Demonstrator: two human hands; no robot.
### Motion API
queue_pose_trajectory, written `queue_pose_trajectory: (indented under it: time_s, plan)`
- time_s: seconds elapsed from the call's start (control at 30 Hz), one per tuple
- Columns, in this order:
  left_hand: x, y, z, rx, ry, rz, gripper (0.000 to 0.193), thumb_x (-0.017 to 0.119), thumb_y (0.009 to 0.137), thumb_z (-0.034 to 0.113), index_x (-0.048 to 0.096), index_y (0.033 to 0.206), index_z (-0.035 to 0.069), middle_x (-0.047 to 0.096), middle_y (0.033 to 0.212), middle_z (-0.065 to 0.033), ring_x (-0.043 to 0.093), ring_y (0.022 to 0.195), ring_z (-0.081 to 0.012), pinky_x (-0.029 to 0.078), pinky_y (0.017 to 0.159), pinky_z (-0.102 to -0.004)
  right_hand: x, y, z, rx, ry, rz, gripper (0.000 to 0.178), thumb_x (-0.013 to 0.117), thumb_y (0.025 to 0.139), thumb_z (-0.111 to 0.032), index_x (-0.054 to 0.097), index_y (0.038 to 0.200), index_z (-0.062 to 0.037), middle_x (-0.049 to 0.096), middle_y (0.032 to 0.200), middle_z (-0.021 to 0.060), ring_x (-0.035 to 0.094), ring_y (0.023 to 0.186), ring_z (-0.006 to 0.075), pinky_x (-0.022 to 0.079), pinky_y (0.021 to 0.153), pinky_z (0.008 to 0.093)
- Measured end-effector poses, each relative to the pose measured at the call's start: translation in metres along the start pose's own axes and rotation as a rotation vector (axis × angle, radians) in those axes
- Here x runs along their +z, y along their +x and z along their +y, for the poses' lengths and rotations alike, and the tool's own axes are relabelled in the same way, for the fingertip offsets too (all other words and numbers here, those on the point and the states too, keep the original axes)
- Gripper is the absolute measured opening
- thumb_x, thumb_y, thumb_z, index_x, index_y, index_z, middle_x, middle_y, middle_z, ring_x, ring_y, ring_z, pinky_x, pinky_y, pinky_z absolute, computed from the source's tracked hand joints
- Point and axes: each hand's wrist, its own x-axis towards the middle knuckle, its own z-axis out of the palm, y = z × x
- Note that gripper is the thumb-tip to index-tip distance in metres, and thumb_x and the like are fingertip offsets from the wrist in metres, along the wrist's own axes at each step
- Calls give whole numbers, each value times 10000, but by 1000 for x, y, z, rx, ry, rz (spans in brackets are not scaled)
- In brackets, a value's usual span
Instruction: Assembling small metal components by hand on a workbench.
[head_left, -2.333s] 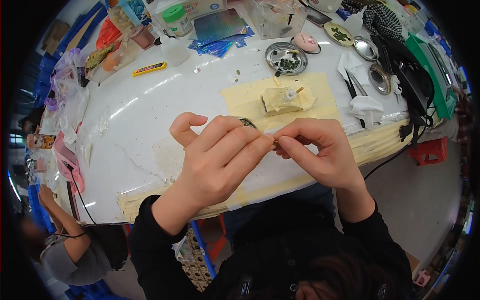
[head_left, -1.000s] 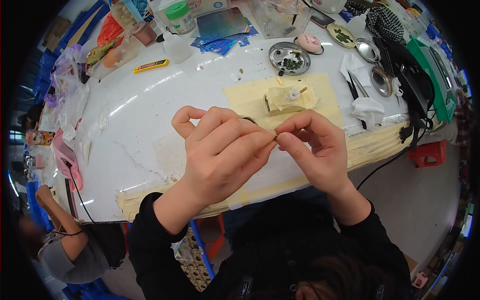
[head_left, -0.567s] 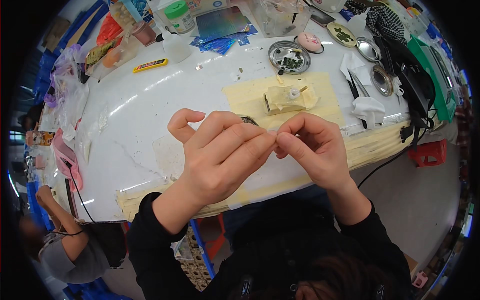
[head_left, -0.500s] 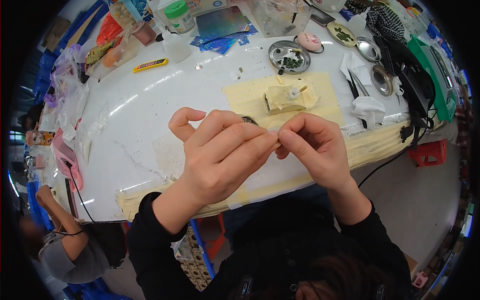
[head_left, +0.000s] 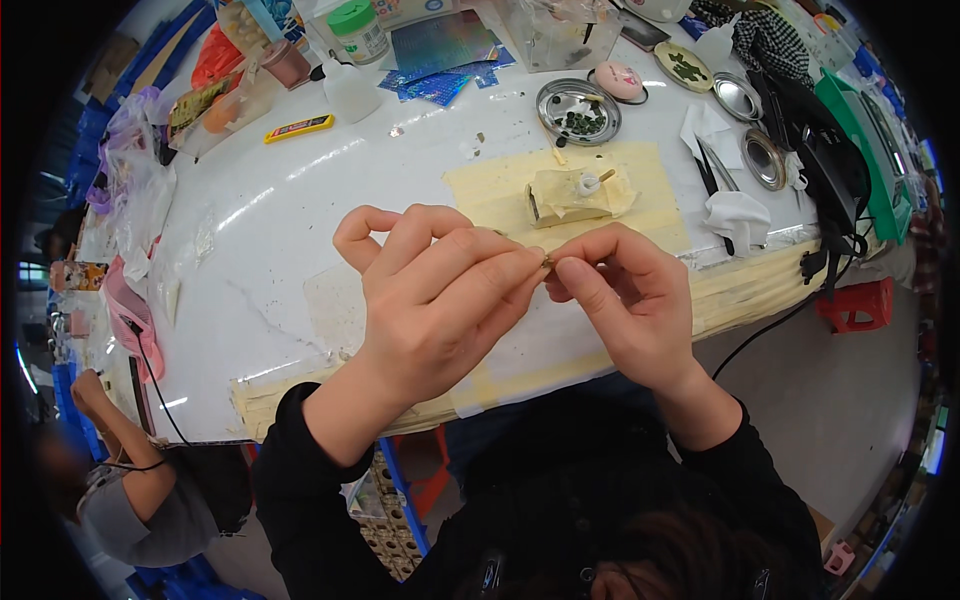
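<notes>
My left hand (head_left: 425,290) and my right hand (head_left: 630,295) meet above the near middle of the table. Their fingertips pinch a tiny golden-brown piece (head_left: 547,262) between them, too small to name. The left hand's other fingers are bent, and the thumb side is partly hidden. Just beyond the hands, a block wrapped in pale yellow tape (head_left: 570,203) carries a small white cup with a short stick in it. Under the block lies a yellow taped sheet (head_left: 650,190). A round metal dish (head_left: 610,100) farther back holds small dark green pieces.
At the back are a green-lidded jar (head_left: 360,35), shiny blue sheets (head_left: 440,85) and a clear box (head_left: 560,40). A yellow cutter (head_left: 300,129) lies at left. Tweezers (head_left: 718,168) and white tissue (head_left: 738,217) lie at right. Another person (head_left: 150,500) sits at lower left.
Both hands have shifted slightly left and up, their fingertips still together. More of the tiny piece shows between them. A dark round rim behind the left fingers is now almost hidden.
</notes>
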Motion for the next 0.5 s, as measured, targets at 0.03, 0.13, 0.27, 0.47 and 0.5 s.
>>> queue_pose_trajectory:
  time_s: [0.03, 0.13, 0.27, 0.47, 0.5]
  plan:
    - [0, 1, 1, 4, 18, 2, 248, 844, 653, 88, 736, 870, 139, 692, 838, 41, 573, 767, -156, 302, 786, -334, 0, 1, 1, -116, -124, 20, 85, 675, 915, -45, 669, 963, 25, 692, 841, 59, 662, 736, 111, 548, 681, 243]
    - [5, 3, 1, 34, 41, 7, 232, 839, 658, 77, 730, 854, 134, 691, 832, 41, 578, 768, -153, 303, 776, -323, -2, 3, 0, -281, -360, 63, 61, 711, 870, -16, 680, 910, 17, 690, 818, 58, 662, 714, 110, 543, 652, 247]
    - [3, -5, -3, 12, 26, -46, 201, 814, 693, 31, 730, 864, 96, 695, 826, 7, 593, 780, -163, 326, 768, -294, -41, -7, -20, -23, -248, -273, 116, 682, 902, -57, 670, 958, 45, 692, 814, 74, 651, 715, 124, 516, 670, 251]
    - [2, 0, 2, 3, -41, -76, 166, 768, 742, -22, 727, 891, 40, 701, 845, -33, 615, 812, -177, 370, 810, -290, -105, -36, -27, 366, -277, -1060, 186, 639, 958, -201, 682, 1004, -25, 676, 735, 68, 629, 609, 167, 472, 557, 276]
    - [2, 0, 2, 5, -44, -69, 165, 768, 742, -20, 726, 889, 41, 701, 842, -32, 615, 809, -177, 369, 805, -290, -107, -41, -21, 412, -278, -1147, 205, 625, 969, -221, 682, 1031, -34, 685, 749, 75, 639, 613, 188, 475, 559, 289]
